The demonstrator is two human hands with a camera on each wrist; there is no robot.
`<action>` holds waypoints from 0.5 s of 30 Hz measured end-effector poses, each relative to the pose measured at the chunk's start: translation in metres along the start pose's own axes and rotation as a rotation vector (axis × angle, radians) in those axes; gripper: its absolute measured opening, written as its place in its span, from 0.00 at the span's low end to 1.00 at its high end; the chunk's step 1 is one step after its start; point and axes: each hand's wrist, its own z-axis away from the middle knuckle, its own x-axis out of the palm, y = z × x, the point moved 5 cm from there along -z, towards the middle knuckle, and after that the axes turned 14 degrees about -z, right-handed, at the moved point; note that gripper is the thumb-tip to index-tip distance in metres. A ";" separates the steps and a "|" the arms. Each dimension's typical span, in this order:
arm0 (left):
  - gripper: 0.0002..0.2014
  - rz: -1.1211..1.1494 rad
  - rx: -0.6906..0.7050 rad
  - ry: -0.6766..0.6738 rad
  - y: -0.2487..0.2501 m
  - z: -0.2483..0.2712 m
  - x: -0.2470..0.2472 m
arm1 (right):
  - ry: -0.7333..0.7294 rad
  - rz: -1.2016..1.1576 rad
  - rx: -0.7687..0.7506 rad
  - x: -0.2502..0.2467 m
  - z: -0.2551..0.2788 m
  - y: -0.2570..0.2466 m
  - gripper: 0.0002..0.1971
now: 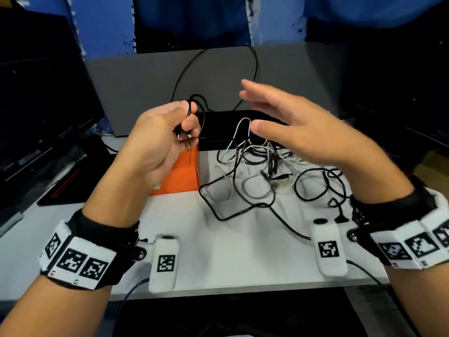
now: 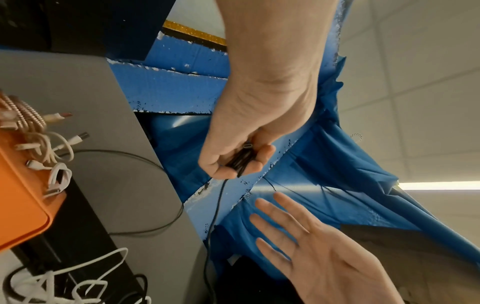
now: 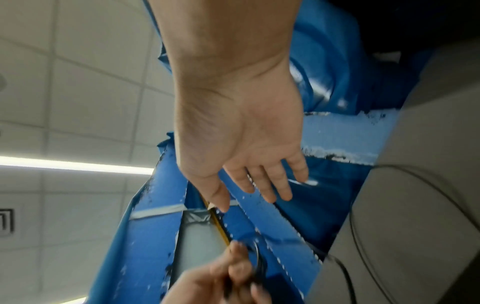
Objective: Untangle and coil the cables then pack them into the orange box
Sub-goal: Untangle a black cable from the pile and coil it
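Note:
My left hand (image 1: pixel 179 122) (image 2: pixel 240 162) is raised above the table and pinches a small coil of thin black cable (image 1: pixel 193 105) (image 2: pixel 237 161), its plug end showing between the fingers. The rest of that cable loops up over the grey panel. My right hand (image 1: pixel 279 120) (image 3: pixel 259 181) hovers open just right of it, fingers straight, holding nothing. The orange box (image 1: pixel 181 172) (image 2: pixel 20 207) sits below the left hand, with several coiled white and braided cables inside. A tangle of black and white cables (image 1: pixel 262 166) lies on the white table to the box's right.
A black flat box (image 1: pixel 230 127) stands behind the tangle, against a grey panel (image 1: pixel 136 93). A dark monitor (image 1: pixel 36 105) fills the left side. A dark tray with an orange stripe (image 1: pixel 65 186) lies left of the orange box. The table's front edge (image 1: pixel 243 290) is near my wrists.

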 end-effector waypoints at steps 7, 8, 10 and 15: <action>0.12 0.251 0.265 -0.230 0.033 0.016 0.001 | -0.253 0.379 0.225 0.048 -0.011 0.049 0.28; 0.13 0.277 0.270 -0.239 0.034 0.015 -0.003 | -0.284 0.420 0.263 0.047 -0.011 0.057 0.22; 0.14 0.355 0.277 -0.243 0.035 0.013 -0.012 | -0.330 0.433 0.350 0.043 -0.010 0.073 0.11; 0.18 0.665 0.333 -0.179 0.041 0.003 -0.047 | -0.244 0.473 0.524 0.006 -0.009 0.107 0.18</action>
